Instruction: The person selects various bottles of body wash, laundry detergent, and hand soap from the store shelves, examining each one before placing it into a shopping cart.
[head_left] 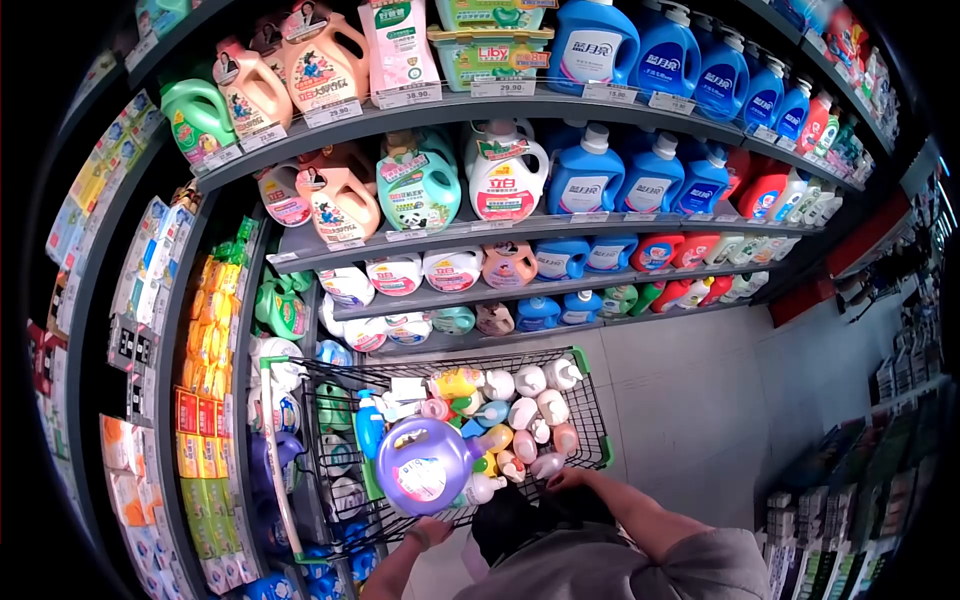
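A wire shopping cart point(592, 400) with green corners stands before me, its long handle point(278, 470) at the left. My left hand point(432, 532) is closed at the cart's near rim, just below a large purple detergent jug point(425, 440). My right hand point(567, 480) rests at the near rim farther right, fingers curled, beside a pale pink bottle point(547, 464). Whether it grips the rim or the bottle is hard to see. Several bottles fill the cart's right part, among them a white pump bottle point(564, 373). A blue bottle point(369, 420) stands at the left.
Shelves point(400, 235) of detergent jugs and blue bottles point(590, 175) curve across the far side. Yellow and orange packs point(208, 345) line the left shelving. Grey tiled floor point(680, 400) lies to the right, with stacked goods point(830, 530) at lower right.
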